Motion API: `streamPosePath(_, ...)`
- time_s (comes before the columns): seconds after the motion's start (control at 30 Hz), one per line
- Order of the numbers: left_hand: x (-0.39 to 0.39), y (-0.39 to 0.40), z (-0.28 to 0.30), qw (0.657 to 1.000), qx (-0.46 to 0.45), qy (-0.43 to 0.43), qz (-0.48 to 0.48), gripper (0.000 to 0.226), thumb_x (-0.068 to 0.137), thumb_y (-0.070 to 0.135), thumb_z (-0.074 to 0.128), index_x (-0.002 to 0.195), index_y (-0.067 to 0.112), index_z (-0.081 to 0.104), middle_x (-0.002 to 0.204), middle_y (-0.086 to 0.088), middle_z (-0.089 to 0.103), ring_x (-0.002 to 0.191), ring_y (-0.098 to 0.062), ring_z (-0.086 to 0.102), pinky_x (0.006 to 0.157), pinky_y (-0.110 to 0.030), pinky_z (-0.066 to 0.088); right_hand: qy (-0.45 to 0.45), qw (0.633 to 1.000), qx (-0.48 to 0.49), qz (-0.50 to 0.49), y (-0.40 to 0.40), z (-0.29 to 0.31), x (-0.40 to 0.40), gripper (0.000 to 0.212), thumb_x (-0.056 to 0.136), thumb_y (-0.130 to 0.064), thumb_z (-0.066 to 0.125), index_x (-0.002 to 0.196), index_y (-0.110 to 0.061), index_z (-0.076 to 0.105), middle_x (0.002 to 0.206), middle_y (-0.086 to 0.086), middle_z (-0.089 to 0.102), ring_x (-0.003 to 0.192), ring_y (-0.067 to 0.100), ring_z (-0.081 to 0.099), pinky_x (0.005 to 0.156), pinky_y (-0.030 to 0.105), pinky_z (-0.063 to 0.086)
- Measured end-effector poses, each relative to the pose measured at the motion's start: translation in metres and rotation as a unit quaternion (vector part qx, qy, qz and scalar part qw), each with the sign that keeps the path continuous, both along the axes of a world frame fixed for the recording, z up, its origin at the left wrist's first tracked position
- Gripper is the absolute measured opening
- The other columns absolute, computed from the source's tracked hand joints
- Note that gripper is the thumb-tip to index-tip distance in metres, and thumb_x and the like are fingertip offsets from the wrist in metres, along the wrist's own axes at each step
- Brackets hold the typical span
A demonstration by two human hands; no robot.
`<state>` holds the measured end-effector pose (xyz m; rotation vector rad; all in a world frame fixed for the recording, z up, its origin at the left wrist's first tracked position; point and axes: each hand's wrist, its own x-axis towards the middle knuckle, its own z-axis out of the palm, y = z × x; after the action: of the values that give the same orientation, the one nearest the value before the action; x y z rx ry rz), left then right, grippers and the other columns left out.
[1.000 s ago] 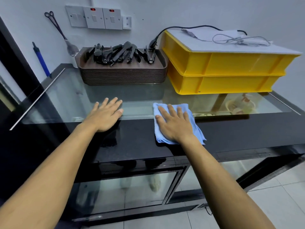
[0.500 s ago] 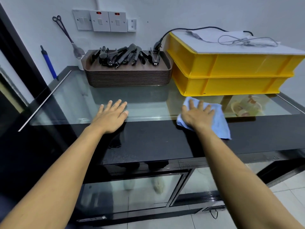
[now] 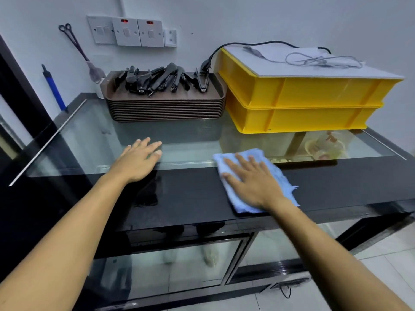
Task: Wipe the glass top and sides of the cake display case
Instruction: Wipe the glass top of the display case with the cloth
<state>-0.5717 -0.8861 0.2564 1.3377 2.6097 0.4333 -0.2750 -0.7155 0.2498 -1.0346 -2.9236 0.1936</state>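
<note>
My right hand [image 3: 256, 182] lay flat on one blue cloth [image 3: 251, 176], fingers [image 3: 244, 163] straight and slightly spread, pressing the cloth onto the top of the cake display case [image 3: 190, 196]. The cloth sat at the near right of the top, half on the black front strip and half on the glass pane [image 3: 94, 140]. My left hand [image 3: 138, 161] rested palm-down on the glass edge, well apart from the cloth, fingers straight and close together, holding nothing. At the rear of the surface stood two stacked yellow crates [image 3: 298, 102], the upper one covered by one white board [image 3: 314, 66] carrying a loose cable [image 3: 318, 60]. Just beside them stood one stack of brown trays [image 3: 166, 107] loaded with black tongs [image 3: 161, 78]; their number could not be counted. On the wall were four switch plates [image 3: 132, 32].
</note>
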Motion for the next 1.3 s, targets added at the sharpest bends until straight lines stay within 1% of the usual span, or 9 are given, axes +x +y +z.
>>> streamPosePath(0.13, -0.021, -0.016, -0.003, 0.997, -0.03, 0.016, 0.068, 0.061, 0.106, 0.065, 0.02, 0.164, 0.046, 0.017, 0.175, -0.001, 0.001, 0.161, -0.027, -0.005, 0.128, -0.051, -0.007, 0.018, 0.988, -0.014, -0.155, 0.073, -0.001, 0.018, 0.062, 0.099, -0.062, 0.015, 0.159, -0.046, 0.016, 0.17, -0.003, 0.015, 0.154, 0.034, 0.013, 0.122, 0.055, 0.011)
streamPosePath(0.3, -0.031, -0.032, -0.006, 0.993, -0.042, 0.041, 0.107, 0.062, 0.106, 0.061, 0.015, 0.165, 0.043, 0.011, 0.176, -0.002, 0.001, 0.161, -0.029, -0.003, 0.13, -0.049, -0.003, 0.032, 0.941, -0.031, -0.334, 0.059, 0.005, -0.051, 0.061, 0.103, -0.05, 0.015, 0.162, -0.033, 0.015, 0.17, 0.012, 0.007, 0.153, 0.048, 0.002, 0.122, 0.064, -0.001)
streamPosePath(0.4, -0.02, -0.025, -0.005, 0.991, -0.05, 0.044, 0.114, 0.06, 0.107, 0.058, 0.012, 0.165, 0.045, 0.007, 0.175, 0.0, -0.002, 0.161, -0.031, -0.005, 0.129, -0.049, -0.006, 0.019, 0.963, -0.044, -0.266, 0.002, 0.007, -0.117, 0.063, 0.105, -0.051, 0.016, 0.164, -0.029, 0.011, 0.171, 0.017, 0.0, 0.152, 0.053, -0.002, 0.12, 0.066, -0.006)
streamPosePath(0.53, -0.021, -0.03, -0.003, 0.992, -0.041, 0.032, 0.115, 0.057, 0.108, 0.053, 0.008, 0.165, 0.046, 0.007, 0.175, 0.004, -0.003, 0.161, -0.027, -0.007, 0.13, -0.048, -0.007, 0.015, 0.998, -0.058, -0.019, -0.065, 0.005, -0.181, 0.061, 0.104, -0.052, 0.018, 0.163, -0.035, 0.011, 0.172, 0.009, -0.002, 0.154, 0.047, -0.005, 0.121, 0.062, -0.007)
streamPosePath(0.67, -0.021, -0.033, -0.004, 0.993, -0.038, 0.029, 0.111, 0.057, 0.108, 0.053, 0.006, 0.164, 0.047, 0.006, 0.175, 0.007, -0.003, 0.161, -0.023, -0.008, 0.13, -0.045, -0.007, 0.011, 0.99, -0.07, 0.126, -0.028, 0.016, -0.186, 0.058, 0.104, -0.058, 0.02, 0.161, -0.046, 0.016, 0.172, -0.005, 0.006, 0.158, 0.03, 0.0, 0.126, 0.05, -0.003)
streamPosePath(0.97, -0.024, -0.032, -0.003, 0.993, -0.042, 0.033, 0.109, 0.057, 0.108, 0.057, 0.008, 0.164, 0.048, 0.005, 0.174, 0.008, -0.004, 0.161, -0.021, -0.009, 0.13, -0.045, -0.008, 0.02, 0.998, -0.048, -0.032, 0.09, 0.014, -0.153, 0.06, 0.104, -0.058, 0.014, 0.161, -0.042, 0.018, 0.172, -0.003, 0.007, 0.158, 0.033, 0.002, 0.126, 0.052, -0.001)
streamPosePath(1.1, -0.02, -0.031, -0.001, 0.993, -0.04, 0.031, 0.107, 0.057, 0.108, 0.056, 0.005, 0.164, 0.047, 0.004, 0.174, 0.007, -0.005, 0.161, -0.022, -0.011, 0.129, -0.045, -0.009, 0.052, 0.993, -0.046, -0.099, 0.087, 0.009, -0.163, 0.059, 0.104, -0.051, 0.013, 0.162, -0.04, 0.018, 0.172, 0.0, 0.009, 0.158, 0.035, 0.001, 0.127, 0.049, -0.002)
streamPosePath(1.2, -0.02, -0.03, 0.0, 0.992, -0.043, 0.028, 0.111, 0.057, 0.107, 0.057, 0.004, 0.164, 0.048, 0.003, 0.174, 0.007, -0.007, 0.161, -0.023, -0.012, 0.129, -0.046, -0.009, 0.026, 0.986, -0.043, -0.161, 0.062, 0.009, -0.187, 0.062, 0.102, -0.052, 0.014, 0.163, -0.037, 0.015, 0.172, 0.006, 0.003, 0.155, 0.045, -0.002, 0.124, 0.058, -0.006)
streamPosePath(1.3, -0.021, -0.027, -0.001, 0.992, -0.05, 0.029, 0.113, 0.057, 0.107, 0.058, 0.004, 0.163, 0.05, 0.002, 0.174, 0.008, -0.008, 0.161, -0.024, -0.013, 0.129, -0.046, -0.01, 0.015, 0.995, -0.061, -0.08, 0.009, 0.01, -0.218, 0.064, 0.103, -0.054, 0.016, 0.164, -0.036, 0.009, 0.172, 0.009, -0.005, 0.154, 0.049, -0.009, 0.123, 0.061, -0.01)
